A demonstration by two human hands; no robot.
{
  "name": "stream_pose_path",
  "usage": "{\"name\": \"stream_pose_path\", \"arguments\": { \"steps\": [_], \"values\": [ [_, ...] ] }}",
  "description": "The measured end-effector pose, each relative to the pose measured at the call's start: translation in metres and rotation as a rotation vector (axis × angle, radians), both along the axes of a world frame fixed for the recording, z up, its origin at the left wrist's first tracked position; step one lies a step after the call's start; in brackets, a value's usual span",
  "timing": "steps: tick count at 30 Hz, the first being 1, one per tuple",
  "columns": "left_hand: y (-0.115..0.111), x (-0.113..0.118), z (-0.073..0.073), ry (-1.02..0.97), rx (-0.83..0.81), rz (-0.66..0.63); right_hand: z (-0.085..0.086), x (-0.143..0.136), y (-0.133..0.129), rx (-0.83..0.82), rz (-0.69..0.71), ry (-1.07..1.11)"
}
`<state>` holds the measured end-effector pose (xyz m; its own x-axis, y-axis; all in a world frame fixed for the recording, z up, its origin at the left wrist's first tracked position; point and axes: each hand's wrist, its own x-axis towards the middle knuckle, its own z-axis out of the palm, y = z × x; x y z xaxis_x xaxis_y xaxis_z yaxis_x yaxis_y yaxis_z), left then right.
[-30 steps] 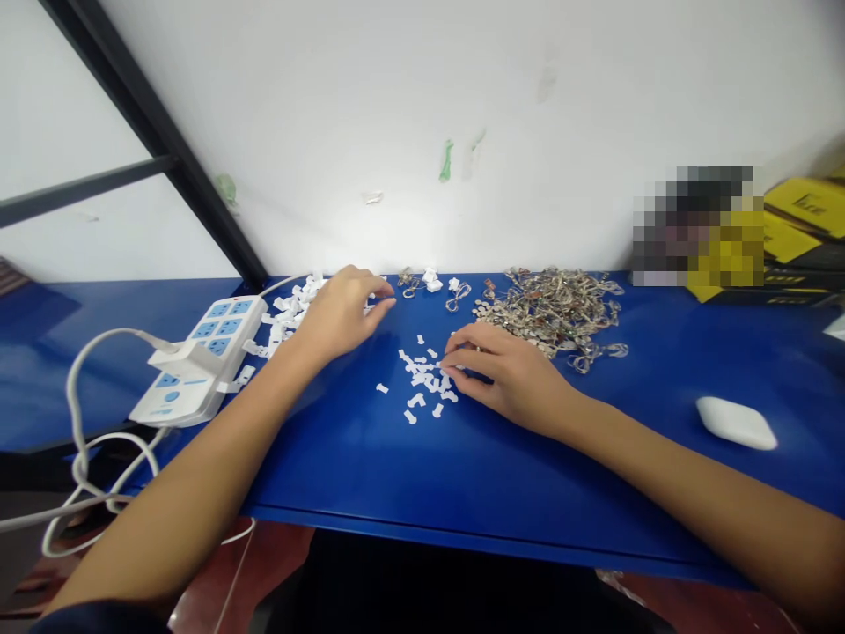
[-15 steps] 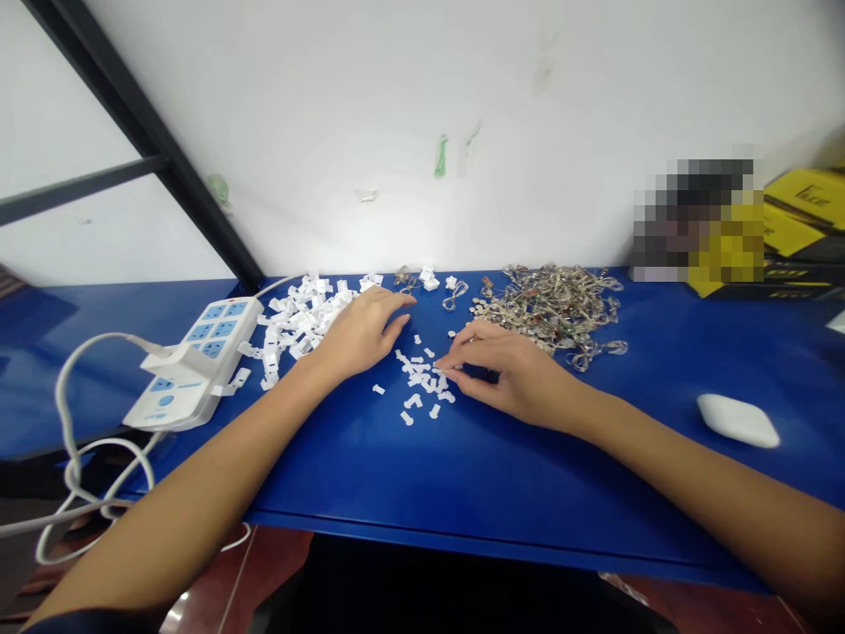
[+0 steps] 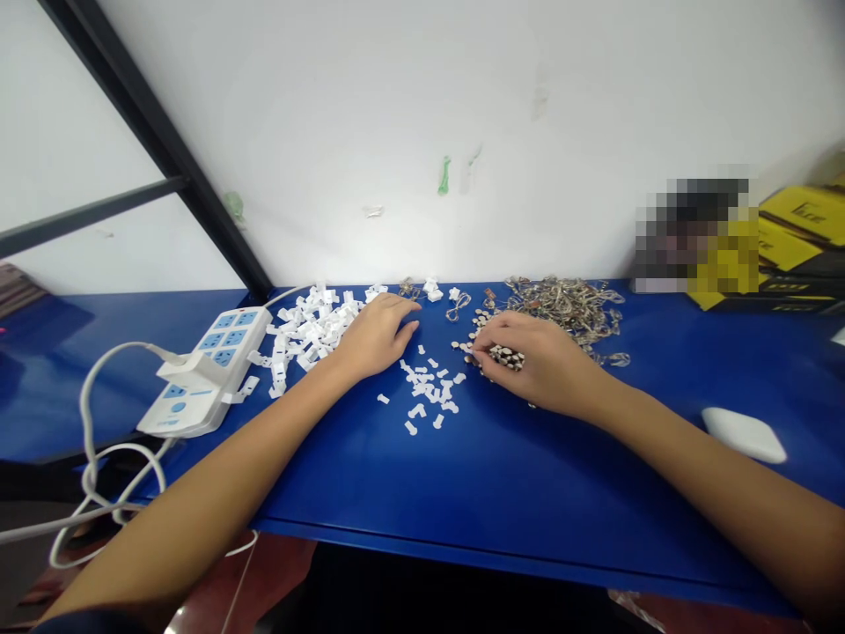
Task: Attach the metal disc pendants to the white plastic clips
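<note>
I wear the single camera on my head, looking forward and down over the blue counter (image 3: 396,484) to the wall (image 3: 330,106) at twelve o'clock. It sits close enough that my left forearm (image 3: 217,480) enters large from eight o'clock, my right forearm (image 3: 693,462) from four. The wide view spans the power strip (image 3: 217,343) near nine to the yellow boxes (image 3: 805,211) past two.
</note>
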<state>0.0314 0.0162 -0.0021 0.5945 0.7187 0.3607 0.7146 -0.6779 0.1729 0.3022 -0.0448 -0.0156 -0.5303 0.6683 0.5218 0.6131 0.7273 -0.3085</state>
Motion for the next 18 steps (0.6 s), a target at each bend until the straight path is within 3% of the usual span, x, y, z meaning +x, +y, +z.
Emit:
{"name": "stream_pose_path", "arguments": {
  "steps": [8,13,18],
  "values": [
    [0.053,0.036,0.014,0.059,0.079,0.064,-0.001,-0.003,-0.001,0.108,-0.108,0.055],
    [0.066,0.057,0.012,0.039,0.086,-0.011,0.001,-0.003,-0.001,0.146,-0.150,0.068],
    [0.077,0.075,0.013,0.229,0.044,-0.029,0.000,-0.004,-0.001,0.138,-0.149,0.059]
  ]
}}
